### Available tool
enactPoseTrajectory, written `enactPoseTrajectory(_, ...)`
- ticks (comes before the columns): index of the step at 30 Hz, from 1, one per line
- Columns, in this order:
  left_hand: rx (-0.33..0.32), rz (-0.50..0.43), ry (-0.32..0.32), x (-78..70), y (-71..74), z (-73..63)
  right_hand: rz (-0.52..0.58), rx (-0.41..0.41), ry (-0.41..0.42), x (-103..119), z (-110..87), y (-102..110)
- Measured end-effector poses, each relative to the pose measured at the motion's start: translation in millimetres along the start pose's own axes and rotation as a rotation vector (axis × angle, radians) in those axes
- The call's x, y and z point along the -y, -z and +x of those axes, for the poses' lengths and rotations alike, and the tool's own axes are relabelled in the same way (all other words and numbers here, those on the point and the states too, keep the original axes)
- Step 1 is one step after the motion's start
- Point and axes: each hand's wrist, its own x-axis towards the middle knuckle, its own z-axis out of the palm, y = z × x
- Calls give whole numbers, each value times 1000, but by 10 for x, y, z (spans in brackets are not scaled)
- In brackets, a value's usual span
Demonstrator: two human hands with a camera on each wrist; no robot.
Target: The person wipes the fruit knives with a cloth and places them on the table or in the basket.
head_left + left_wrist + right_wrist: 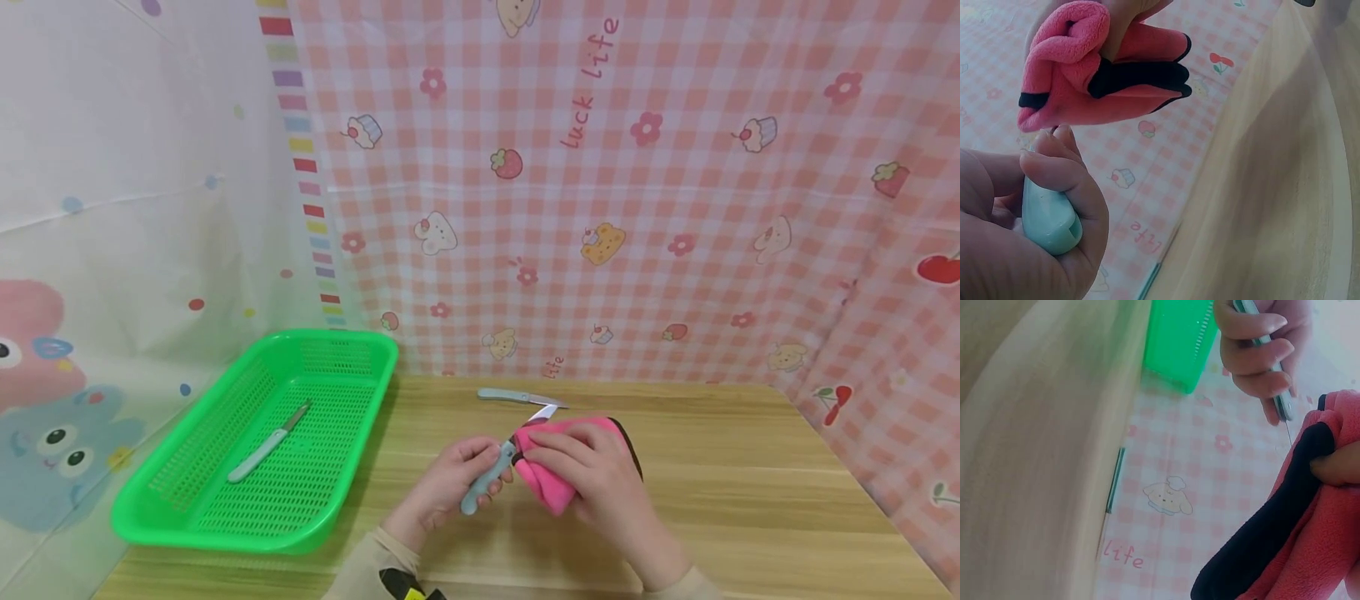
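Note:
My left hand [468, 475] grips the light blue handle of a folding knife [486, 485], its blade pointing up and away. In the left wrist view the slotted butt of the handle [1052, 225] shows between palm and curled fingers. My right hand [600, 471] holds a folded pink cloth [551, 487] with black edging against the knife's blade. Part of the blade is hidden by the cloth, while its tip sticks out beyond it. In the right wrist view a finger presses on the cloth's black edging [1272, 515].
A green plastic basket [360, 442] stands on the left of the wooden table [750, 500], with another light blue knife [262, 454] lying in it. A third knife [506, 395] lies on the table behind the hands. Patterned curtains [480, 208] hang behind and at both sides.

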Motion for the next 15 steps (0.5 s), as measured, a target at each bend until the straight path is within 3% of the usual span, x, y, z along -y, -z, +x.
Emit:
enactPoseTrajectory(6, 27, -13, -6, 10, -20, 6, -6, -6, 25, 22, 3, -41)
enactPoseTrajectory(15, 50, -8, -5, 19, -17, -1, -40, 34, -1, 2, -53, -54)
